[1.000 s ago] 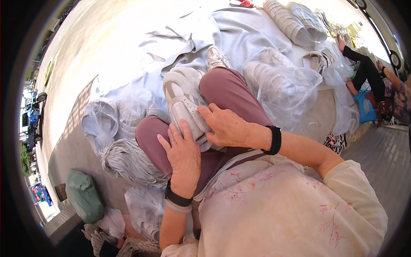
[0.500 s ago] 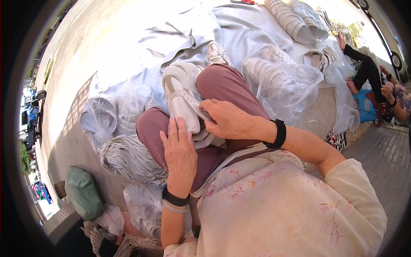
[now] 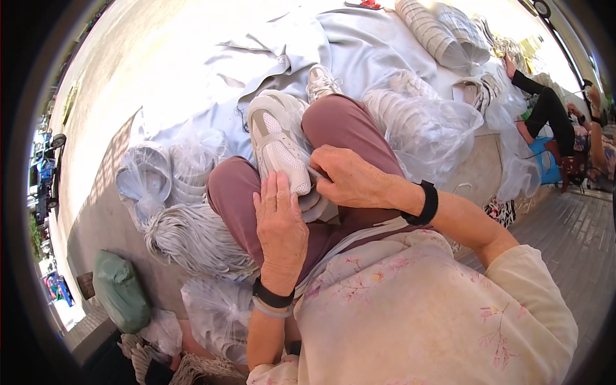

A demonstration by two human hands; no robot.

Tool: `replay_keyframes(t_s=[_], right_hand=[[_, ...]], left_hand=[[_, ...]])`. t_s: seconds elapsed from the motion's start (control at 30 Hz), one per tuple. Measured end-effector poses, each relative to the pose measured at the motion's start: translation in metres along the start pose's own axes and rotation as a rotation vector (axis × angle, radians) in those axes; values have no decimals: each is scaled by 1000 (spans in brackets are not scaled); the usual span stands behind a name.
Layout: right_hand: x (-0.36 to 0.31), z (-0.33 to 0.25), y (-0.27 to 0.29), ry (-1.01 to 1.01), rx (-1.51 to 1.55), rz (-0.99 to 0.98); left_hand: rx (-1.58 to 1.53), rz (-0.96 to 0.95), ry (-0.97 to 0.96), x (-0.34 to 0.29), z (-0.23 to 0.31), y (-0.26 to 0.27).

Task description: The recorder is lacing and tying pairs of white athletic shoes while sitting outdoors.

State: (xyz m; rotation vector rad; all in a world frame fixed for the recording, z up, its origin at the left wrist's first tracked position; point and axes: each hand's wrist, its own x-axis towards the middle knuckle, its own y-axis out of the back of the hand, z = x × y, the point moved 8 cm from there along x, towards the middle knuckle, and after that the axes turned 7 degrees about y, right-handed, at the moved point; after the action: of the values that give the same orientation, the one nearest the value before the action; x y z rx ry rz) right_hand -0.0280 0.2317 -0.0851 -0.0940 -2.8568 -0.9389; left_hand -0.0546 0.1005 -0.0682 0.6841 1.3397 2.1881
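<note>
A pale grey and white mesh shoe upper point(image 3: 276, 138) rests between my knees, its toe pointing away from me. My left hand point(image 3: 280, 224) lies on the near end of its mesh tongue, fingers stretched out and close together. On the other side, my right hand point(image 3: 353, 178) is closed on the upper's right-hand edge flap, with thumb and fingers pinched. What exactly sits between those fingertips is partly hidden. Left of my knee lies a thick bundle of light grey shoelaces point(image 3: 192, 237).
Clear bags of stacked shoe parts lie left point(image 3: 151, 170) and right point(image 3: 423, 122) of my legs. A grey cloth point(image 3: 353, 38) spreads ahead. A green bag point(image 3: 122, 289) stands lower left. At the far right another person point(image 3: 545, 109) sits near a blue stool point(image 3: 544, 160).
Both hands have shifted slightly right, and my left hand has slid a little along the tongue. My right hand still pinches the upper's edge. The person at right has raised a hand.
</note>
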Motion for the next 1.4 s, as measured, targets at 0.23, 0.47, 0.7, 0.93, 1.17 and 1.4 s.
replay_keyframes(t_s=[0.23, 0.47, 0.7, 0.93, 1.17, 1.4], right_hand=[[-2, -1, 0, -23, -53, 23], [-2, -8, -2, -79, -70, 12], [2, -22, -2, 14, -220, -93], [-7, -31, -6, 27, -238, -142], [-17, -15, 51, 37, -89, 57], [-76, 6, 88, -189, 25, -262]], left_hand=[[-20, -151, -21, -2, 10, -6], [130, -183, -66, -4, 17, -20], [-187, -196, -94, 2, 17, -6], [-367, -115, 107, 6, -8, 14], [141, -304, -40, -12, 4, -12], [-187, -74, 41, -7, -8, 28]])
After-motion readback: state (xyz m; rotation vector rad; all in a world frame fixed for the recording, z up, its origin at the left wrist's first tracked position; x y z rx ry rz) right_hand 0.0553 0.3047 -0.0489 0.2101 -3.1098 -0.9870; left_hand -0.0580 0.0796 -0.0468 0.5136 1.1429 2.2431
